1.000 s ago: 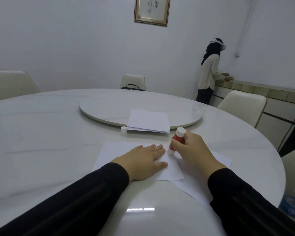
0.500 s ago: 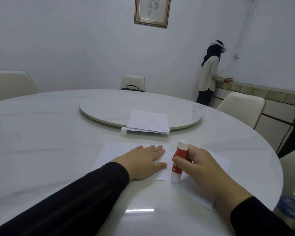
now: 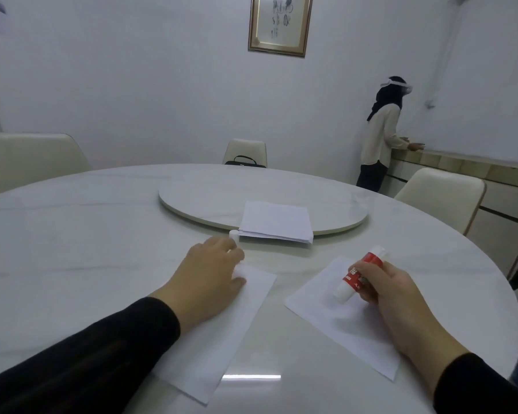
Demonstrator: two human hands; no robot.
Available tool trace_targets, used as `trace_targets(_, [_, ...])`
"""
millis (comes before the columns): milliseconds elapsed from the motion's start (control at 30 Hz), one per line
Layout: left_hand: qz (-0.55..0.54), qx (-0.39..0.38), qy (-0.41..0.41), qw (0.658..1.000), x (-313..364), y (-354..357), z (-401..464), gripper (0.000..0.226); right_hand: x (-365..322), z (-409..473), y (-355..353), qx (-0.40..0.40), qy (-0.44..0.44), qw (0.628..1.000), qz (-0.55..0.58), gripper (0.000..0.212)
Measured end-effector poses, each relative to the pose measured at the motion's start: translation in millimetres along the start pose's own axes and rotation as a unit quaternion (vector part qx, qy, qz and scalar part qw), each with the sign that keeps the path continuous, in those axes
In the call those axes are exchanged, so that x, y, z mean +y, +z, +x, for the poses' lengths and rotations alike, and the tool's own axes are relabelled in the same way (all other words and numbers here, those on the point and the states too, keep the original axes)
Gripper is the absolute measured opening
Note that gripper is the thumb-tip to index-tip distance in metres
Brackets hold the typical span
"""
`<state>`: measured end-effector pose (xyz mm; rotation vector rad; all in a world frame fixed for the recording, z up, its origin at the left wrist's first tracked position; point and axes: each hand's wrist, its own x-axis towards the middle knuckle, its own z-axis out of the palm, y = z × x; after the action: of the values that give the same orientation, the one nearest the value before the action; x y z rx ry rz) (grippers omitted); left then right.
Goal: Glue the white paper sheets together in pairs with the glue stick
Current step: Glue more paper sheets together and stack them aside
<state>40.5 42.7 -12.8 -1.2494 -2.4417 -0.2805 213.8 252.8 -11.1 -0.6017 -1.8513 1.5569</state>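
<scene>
My right hand (image 3: 398, 297) grips the glue stick (image 3: 360, 275), tilted, its lower end just over the right sheet (image 3: 335, 324). A second ago that stick was working along the edge where the two sheets overlapped under my left palm; now the sheets lie apart, a strip of bare tabletop (image 3: 72, 234) between them, the left sheet (image 3: 222, 339) angled away from the right one. So the gluing stroke looks finished, I'd say, or at least paused. My left hand (image 3: 205, 282) has slid forward off the pressing spot: the palm rests at the far corner of the left sheet, and the fingers reach toward the small white cap (image 3: 234, 234) standing beside the stack of paper (image 3: 277, 222) on the turntable (image 3: 207, 195). Whether the fingertips already pinch the cap I cannot tell; they blur there. If it is the cap I'm after, the stick gets closed and the two sheets still need laying together before the glue dries, and more paper waits in the stack.
</scene>
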Motion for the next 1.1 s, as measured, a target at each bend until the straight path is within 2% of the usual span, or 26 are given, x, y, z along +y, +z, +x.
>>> trace_targets(67, [-0.149,-0.085,0.025,0.985,-7.6,-4.1,-7.8,0.035,-2.8,-3.6,1.8,0.0,-0.028,1.0,-0.007,0.019])
trace_targets(133, [-0.171,-0.168,0.021,0.971,-11.0,-4.4,-16.6,0.046,-11.3,-6.8,5.3,0.008,-0.072,0.997,-0.022,0.015])
trace_targets(167, [-0.149,-0.177,0.017,0.973,-11.8,-2.3,-19.4,0.051,-18.4,-7.9,8.2,0.014,-0.095,0.995,-0.031,0.012])
trace_targets(267, [-0.081,-0.162,0.016,0.983,-6.1,-1.3,-20.1,0.052,-42.3,-6.2,24.8,-0.01,-0.139,0.989,-0.047,0.008])
trace_targets(433, [-0.033,-0.14,0.004,0.99,4.5,-1.1,-16.3,0.057,-49.0,9.5,85.1,-0.089,-0.114,0.976,-0.163,0.013])
trace_targets(533, [-0.048,-0.133,-0.002,0.99,3.5,5.2,-17.8,0.059,-38.4,22.3,111.4,-0.101,-0.107,0.967,-0.207,0.014])
trace_targets(667, [-0.096,-0.184,-0.022,0.978,2.6,10.5,-18.1,0.06,-24.1,33.3,127.3,-0.104,-0.111,0.959,-0.239,0.016])
trace_targets(833, [-0.093,-0.198,-0.02,0.976,2.4,13.2,-17.7,0.059,-17.9,37.5,131.3,-0.094,-0.12,0.94,-0.305,0.022])
trace_targets(967, [-0.094,-0.207,-0.02,0.974,2.0,13.3,-15.7,0.057,-22.4,32.3,125.4,-0.115,-0.126,0.937,-0.304,0.016])
trace_targets(1100, [-0.1,-0.216,-0.017,0.971,-0.2,12.3,-14.4,0.054,-27.3,14.2,114.0,-0.143,-0.143,0.94,-0.276,0.023])
